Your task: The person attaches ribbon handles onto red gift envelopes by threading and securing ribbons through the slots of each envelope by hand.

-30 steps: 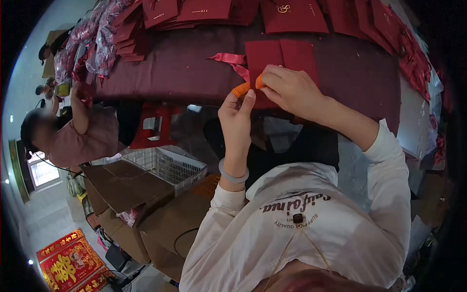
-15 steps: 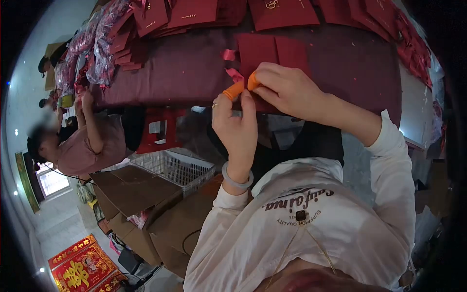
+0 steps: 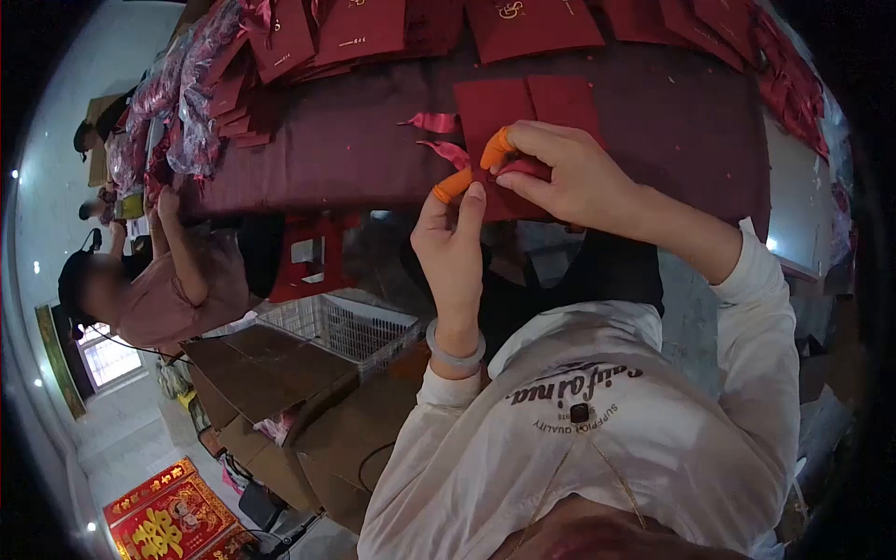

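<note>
1. Two bare hands meet near the lower edge of a red folder (image 3: 490, 107) on the cloth-covered surface (image 3: 383, 93), just above the middle of the view (12 o'clock is its top).
2. The left hand (image 3: 451, 247) has its thumb and orange-covered forefinger closed on a pinkish-red ribbon (image 3: 450, 152); one tail points toward 10 o'clock. Another bit of ribbon lies just above it; whether the two join is hidden.
3. The right hand (image 3: 574, 177) is narrow, its orange-covered forefinger bent over the thumb. Bright red material shows between them, but I cannot tell whether it is gripped, nor whether it is ribbon or folder.
4. Both hands cover the folder's lower part, so any knot or hole there cannot be seen.
5. Stacked red folders (image 3: 359, 28) run along 12 o'clock, cut off by the frame. Plastic-wrapped bundles (image 3: 196, 112) lie at 10 to 11 o'clock, contents blurred by glare; a red heap (image 3: 793, 93) sits at 2 o'clock.
6. At 9 o'clock a co-worker (image 3: 191, 289) reaches to the surface; what those hands hold is unclear.
7. Below the surface, toward 8 o'clock, a red stool (image 3: 303, 257) is partly hidden, and cardboard (image 3: 271, 369) overlaps a white crate (image 3: 359, 327).
8. At 7 o'clock a red-and-gold poster (image 3: 173, 513) is cropped by the frame.
</note>
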A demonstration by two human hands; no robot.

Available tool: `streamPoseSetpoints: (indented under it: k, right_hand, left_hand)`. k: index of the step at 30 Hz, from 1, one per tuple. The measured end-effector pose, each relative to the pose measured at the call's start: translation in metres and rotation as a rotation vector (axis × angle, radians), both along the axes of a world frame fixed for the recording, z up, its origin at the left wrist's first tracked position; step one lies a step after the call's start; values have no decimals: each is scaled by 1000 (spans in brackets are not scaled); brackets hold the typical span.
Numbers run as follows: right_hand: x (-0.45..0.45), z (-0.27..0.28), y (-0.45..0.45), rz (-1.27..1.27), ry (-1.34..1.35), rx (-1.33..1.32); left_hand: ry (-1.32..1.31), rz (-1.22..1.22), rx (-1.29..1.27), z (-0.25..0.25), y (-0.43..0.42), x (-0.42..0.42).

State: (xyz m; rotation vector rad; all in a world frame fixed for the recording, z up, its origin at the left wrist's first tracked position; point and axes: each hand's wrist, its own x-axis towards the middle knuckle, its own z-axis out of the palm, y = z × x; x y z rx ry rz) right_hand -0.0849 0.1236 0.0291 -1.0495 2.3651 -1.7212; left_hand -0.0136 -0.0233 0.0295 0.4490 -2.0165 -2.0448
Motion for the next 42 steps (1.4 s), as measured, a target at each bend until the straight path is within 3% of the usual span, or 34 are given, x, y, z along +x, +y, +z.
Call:
streamPoseSetpoints:
  k: [5, 7, 9, 11, 13, 15, 20, 24, 26, 27, 29, 32, 39, 42]
  right_hand:
    - [2, -1, -1, -79, -37, 44]
    - [2, -8, -2, -70, 162, 127]
    - [1, -4, 1, -52, 168, 145]
    - [-1, -1, 4, -34, 170, 160]
    - [-4, -2, 6, 68, -358, -145]
    - [-6, -13, 8, 97, -451, -206]
    - [-8, -14, 13, 175, -502, -190]
    - [-11, -19, 16, 201, -397, -155]
    - [-12, -17, 18, 214, -401, -214]
    - [-12, -18, 18, 211, -403, -215]
    - [-14, -23, 17, 87, -484, -246]
    - [-16, -26, 17, 114, -536, -286]
    - [-13, -29, 16, 69, -452, -260]
    - [-8, -17, 19, 60, -461, -197]
  left_hand:
    - [-25, -28, 48, 1, 0, 1]
    - [-12, -15, 61, 2, 3, 1]
    - [3, -5, 79, 2, 3, 2]
    - [-77, -9, 261, 1, -4, 4]
    - [-104, -80, 242, 0, -11, 2]
    - [-129, -154, 221, -8, -17, -1]
    - [-70, -339, -338, -22, -23, -10]
    - [-23, -412, -484, -7, -15, -11]
    - [114, -363, -769, -9, -14, -11]
    - [114, -367, -768, -9, -14, -10]
    - [278, -319, -1262, -5, -14, -11]
    - [290, -407, -1437, 9, -15, -11]
    - [271, -415, -1444, 5, -16, -5]
    - [242, -320, -1327, -10, -18, 0]
